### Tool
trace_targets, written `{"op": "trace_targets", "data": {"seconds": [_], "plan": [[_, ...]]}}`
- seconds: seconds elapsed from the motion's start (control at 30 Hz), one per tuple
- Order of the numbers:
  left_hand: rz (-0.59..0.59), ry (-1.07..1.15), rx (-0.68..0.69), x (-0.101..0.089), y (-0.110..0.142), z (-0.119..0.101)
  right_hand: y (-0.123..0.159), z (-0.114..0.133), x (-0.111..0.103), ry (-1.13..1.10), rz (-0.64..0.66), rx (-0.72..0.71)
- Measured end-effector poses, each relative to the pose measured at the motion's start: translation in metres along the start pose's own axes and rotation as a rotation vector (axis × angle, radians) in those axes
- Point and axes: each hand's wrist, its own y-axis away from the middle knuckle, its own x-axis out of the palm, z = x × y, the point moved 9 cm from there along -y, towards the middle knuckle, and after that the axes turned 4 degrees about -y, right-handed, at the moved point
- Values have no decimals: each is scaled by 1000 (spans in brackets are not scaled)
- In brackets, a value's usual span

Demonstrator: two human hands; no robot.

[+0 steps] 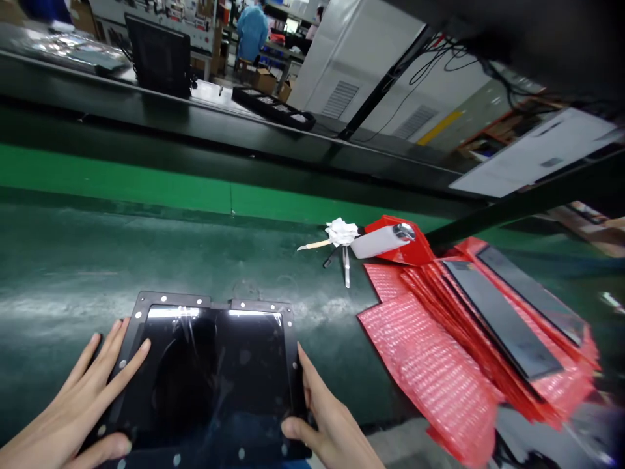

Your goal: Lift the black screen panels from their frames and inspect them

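A black framed fixture (209, 374) with two glossy dark panels lies flat on the dark green bench in front of me. My left hand (83, 404) grips its left edge, with fingers stretched over the frame and thumb on the near corner. My right hand (327, 420) holds the right edge, thumb on top of the frame and fingers along its side.
To the right lie several red bubble-wrap bags (430, 365) with long black panels (502, 319) on them. Behind those sit a white roller (381, 241), a wad of white cloth (340, 231) and small tools. A green conveyor (146, 182) runs behind; a person in blue stands far back.
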Motion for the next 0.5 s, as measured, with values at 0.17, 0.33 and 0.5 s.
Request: {"op": "trace_targets", "data": {"seconds": [0.17, 0.33, 0.5], "plan": [[81, -108, -56, -12, -7, 2, -18, 11, -11, 16, -84, -107], [41, -160, -71, -18, -15, 11, -35, 19, -14, 131, -83, -188], [84, -105, -67, -11, -13, 14, -50, 31, -23, 63, 60, -279]]}}
